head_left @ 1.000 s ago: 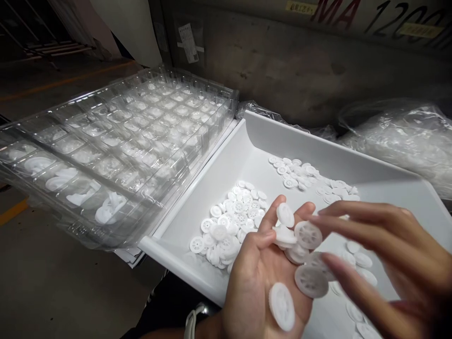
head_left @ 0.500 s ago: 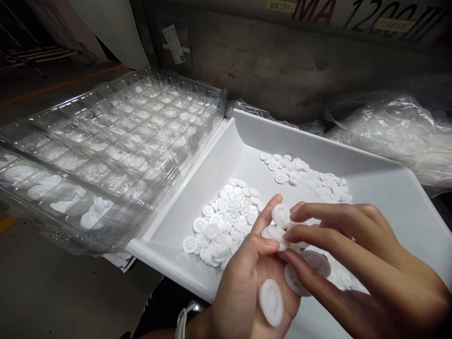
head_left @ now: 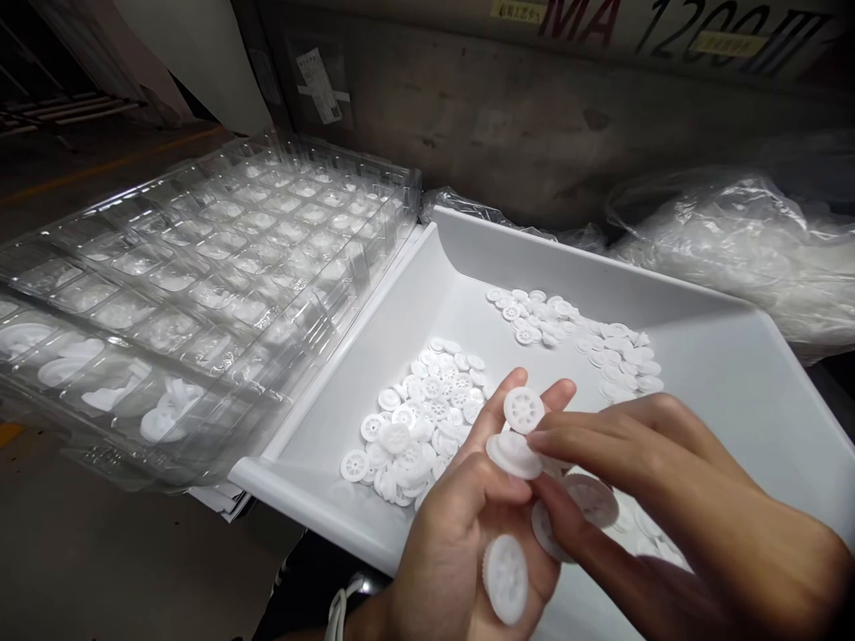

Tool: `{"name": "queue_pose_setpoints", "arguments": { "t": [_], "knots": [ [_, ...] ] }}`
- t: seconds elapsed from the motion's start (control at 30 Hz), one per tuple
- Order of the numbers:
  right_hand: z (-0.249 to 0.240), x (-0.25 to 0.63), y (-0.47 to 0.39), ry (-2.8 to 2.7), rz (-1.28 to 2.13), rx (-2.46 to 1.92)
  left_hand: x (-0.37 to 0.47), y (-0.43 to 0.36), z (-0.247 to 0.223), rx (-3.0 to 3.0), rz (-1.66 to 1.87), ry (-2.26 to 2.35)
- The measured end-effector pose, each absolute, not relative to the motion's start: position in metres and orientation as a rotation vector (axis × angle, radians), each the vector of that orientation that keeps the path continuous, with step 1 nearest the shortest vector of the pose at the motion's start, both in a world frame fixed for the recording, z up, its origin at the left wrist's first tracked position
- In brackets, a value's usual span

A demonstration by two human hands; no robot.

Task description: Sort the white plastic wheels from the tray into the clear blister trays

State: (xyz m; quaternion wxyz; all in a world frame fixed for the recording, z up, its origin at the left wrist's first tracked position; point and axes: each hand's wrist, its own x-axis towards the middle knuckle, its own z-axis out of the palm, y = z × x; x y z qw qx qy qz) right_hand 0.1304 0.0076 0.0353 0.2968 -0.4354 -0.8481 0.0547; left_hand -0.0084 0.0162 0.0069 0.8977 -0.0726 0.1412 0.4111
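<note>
My left hand (head_left: 460, 534) is turned palm up above the grey-white bin (head_left: 321, 499), cupping several white plastic gears. One larger gear (head_left: 506, 579) lies on the palm near the wrist. A small spoked gear (head_left: 524, 410) rests at the fingers, just above another gear (head_left: 514, 455) by the thumb. My right hand (head_left: 634, 481) reaches in from the right, thumb and fingers pinching at the gear by the left thumb. More gears (head_left: 591, 500) show partly behind the right fingers. Below the hands, a heap of small white gears (head_left: 434, 401) lies in the bin.
Another group of gears (head_left: 534, 313) lies toward the bin's back wall. To the left stand stacked clear plastic trays (head_left: 220, 258) with white parts in their pockets. A clear plastic bag (head_left: 741, 254) sits behind the bin at right. A dark machine panel (head_left: 468, 116) rises behind.
The right fingers have drawn closer together around the gear by the left thumb. The small gear at the left fingers now faces me more squarely. The view has shifted slightly.
</note>
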Motion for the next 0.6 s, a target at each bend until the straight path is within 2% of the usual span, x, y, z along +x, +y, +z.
{"name": "queue_pose_setpoints", "arguments": {
  "t": [0.2,0.6],
  "knots": [
    [0.029,0.135,0.005,-2.314,-0.058,-1.118,-0.01,0.015,0.003,-0.109,0.845,0.207],
    [0.029,0.148,0.004,-2.036,0.157,-1.186,-0.008,0.018,0.004,-0.159,0.896,0.186]
  ]
}}
